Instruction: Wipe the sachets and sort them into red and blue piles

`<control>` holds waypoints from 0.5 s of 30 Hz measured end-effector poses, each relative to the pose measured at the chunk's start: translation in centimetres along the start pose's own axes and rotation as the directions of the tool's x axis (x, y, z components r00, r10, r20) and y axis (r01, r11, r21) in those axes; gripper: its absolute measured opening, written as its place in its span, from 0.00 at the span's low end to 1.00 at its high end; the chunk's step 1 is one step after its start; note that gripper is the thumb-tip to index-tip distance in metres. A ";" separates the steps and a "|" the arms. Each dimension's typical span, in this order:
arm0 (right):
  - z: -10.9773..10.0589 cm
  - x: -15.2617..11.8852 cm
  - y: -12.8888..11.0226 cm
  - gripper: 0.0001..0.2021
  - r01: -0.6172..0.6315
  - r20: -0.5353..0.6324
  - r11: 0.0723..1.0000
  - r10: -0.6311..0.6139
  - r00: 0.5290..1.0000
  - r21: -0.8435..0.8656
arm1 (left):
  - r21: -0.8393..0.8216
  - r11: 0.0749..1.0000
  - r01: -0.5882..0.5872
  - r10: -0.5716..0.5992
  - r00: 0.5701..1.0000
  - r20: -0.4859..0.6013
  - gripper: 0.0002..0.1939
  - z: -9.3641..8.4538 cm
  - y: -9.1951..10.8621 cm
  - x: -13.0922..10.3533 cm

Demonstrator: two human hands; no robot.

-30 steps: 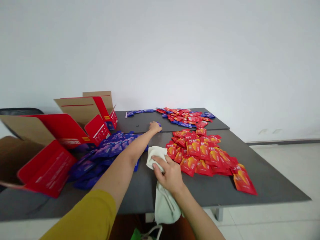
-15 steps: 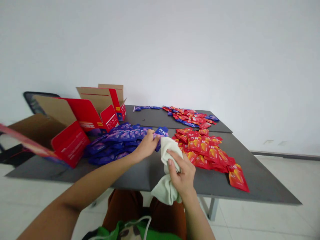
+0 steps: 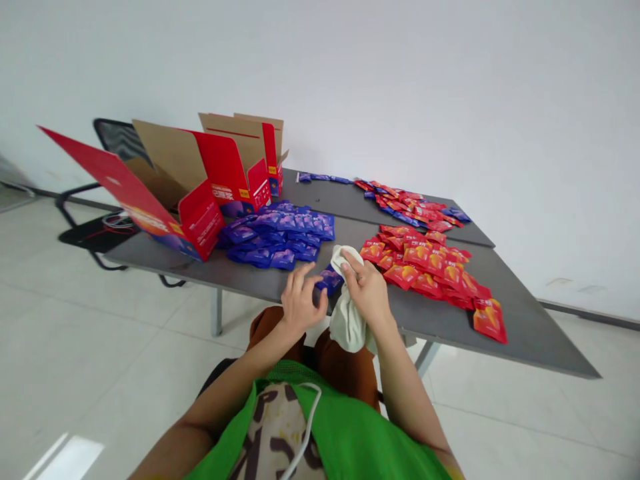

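My right hand (image 3: pixel 367 288) grips a pale cloth (image 3: pixel 349 323) that hangs down past the table's front edge. Just left of it, my left hand (image 3: pixel 301 300) has its fingers apart and curved, with nothing between them. A blue packet (image 3: pixel 330 279) lies by the front edge, between the fingers of my left hand and the cloth, which partly hides it. Behind my left hand is a heap of blue packets (image 3: pixel 280 233). To the right of the cloth spreads a pile of red packets (image 3: pixel 425 263).
Open red boxes (image 3: pixel 203 220) with raised brown flaps stand on the left of the dark table (image 3: pixel 520 320). A mixed red and blue pile (image 3: pixel 410 205) lies at the back. A black chair (image 3: pixel 95 230) stands at the left.
My left hand has let go of the blue packet, drawn back toward me and opened. The packet now lies lower, beside the cloth. The view has tilted down and turned left.
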State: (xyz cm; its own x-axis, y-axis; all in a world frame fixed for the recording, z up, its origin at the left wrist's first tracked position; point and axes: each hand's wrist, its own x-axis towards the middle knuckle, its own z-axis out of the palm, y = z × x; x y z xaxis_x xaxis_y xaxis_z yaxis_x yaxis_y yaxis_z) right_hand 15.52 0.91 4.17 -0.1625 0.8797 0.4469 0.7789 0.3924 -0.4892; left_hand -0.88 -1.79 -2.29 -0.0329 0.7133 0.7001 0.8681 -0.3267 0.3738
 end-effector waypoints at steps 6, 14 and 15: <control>2.9 -0.7 0.5 0.16 0.080 0.294 0.977 -0.018 0.956 -0.200 | 0.059 0.996 -0.074 0.065 0.988 0.140 0.09 1.9 -0.9 -2.3; 3.0 3.5 0.6 0.19 -0.077 0.271 0.886 0.221 0.937 -0.456 | 0.197 0.963 -0.185 0.148 0.970 0.192 0.12 3.4 -1.1 -2.1; 2.7 4.3 0.7 0.20 -0.110 0.245 0.876 0.249 0.937 -0.469 | 0.190 0.963 -0.189 0.150 0.968 0.201 0.12 3.4 -1.2 -2.2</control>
State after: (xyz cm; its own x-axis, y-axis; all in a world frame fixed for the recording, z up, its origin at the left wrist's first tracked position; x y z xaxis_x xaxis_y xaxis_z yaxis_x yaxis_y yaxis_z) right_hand 13.76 5.67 3.70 -0.1069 0.9878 0.1131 0.9846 0.1210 -0.1264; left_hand -0.17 -0.85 -6.40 0.1983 0.7660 0.6115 0.9367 -0.3318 0.1118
